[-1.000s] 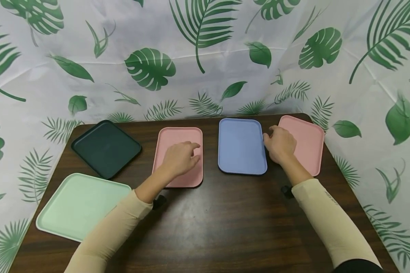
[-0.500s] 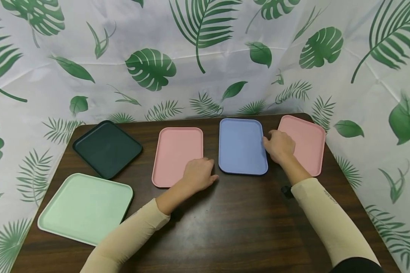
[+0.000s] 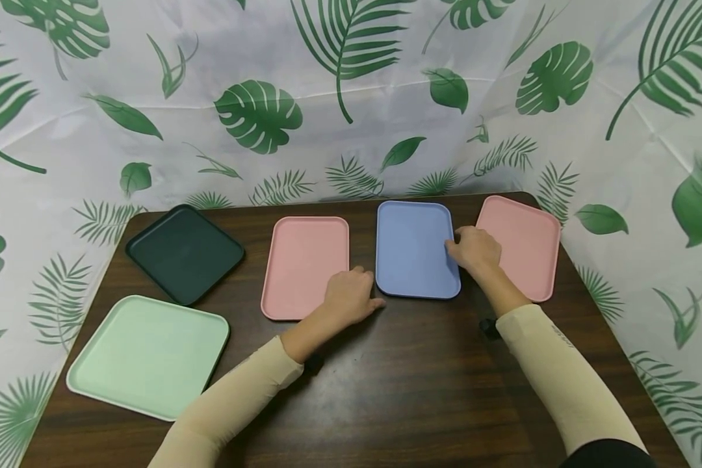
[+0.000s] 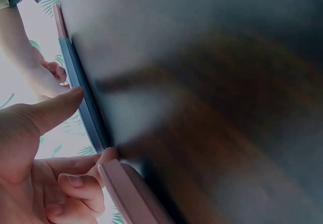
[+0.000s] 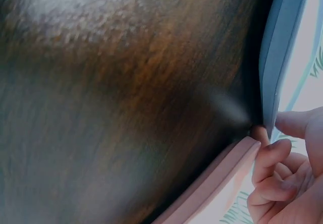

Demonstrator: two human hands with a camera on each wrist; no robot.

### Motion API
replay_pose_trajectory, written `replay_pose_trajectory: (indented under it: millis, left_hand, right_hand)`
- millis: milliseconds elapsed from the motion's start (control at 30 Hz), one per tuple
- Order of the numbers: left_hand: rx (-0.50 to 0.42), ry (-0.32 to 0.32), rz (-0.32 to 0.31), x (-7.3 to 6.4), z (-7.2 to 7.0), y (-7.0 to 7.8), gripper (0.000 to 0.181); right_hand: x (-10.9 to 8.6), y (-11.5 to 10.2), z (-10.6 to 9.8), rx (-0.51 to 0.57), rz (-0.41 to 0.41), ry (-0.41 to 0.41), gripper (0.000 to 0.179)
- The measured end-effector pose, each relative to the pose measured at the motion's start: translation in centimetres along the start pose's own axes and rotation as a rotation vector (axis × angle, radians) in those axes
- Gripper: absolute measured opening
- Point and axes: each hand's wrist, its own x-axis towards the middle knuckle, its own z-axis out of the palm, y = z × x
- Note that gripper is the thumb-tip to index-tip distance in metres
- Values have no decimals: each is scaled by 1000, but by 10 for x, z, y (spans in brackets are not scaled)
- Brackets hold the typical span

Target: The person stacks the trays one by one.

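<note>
Pinching the blue tray [image 3: 416,250] by its right rim, the right hand [image 3: 478,250] sits right of centre in the head view, where that tray lies on the tabletop [image 3: 415,390]. The left hand [image 3: 350,296], thumb spread from its fingers, is near the tray's lower left corner; whether it touches is unclear. The tray looks light, stiff and slippery; opposite rims seem the best hold.

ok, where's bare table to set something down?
Between left forearm and right forearm, nearer than the blue rectangular tray. Smaller patch between dark green rectangular tray and left pink rectangular tray. Crowded: blue tray's sides, by left hand and right hand.
</note>
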Motion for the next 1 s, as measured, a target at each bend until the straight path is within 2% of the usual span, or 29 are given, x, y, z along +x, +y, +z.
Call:
replay_pose_trajectory:
  millis: [200,433,1000]
  left_hand:
    - [-18,1,-11,4,2,3,48]
    - [-1,44,-19,10,4,4,43]
    - [-9,47,-23,12,5,4,43]
  right_hand:
    - [1,1,2,9,2,-23,51]
    - [1,1,2,19,-18,-19,49]
    - [2,4,1,59,4,-35,47]
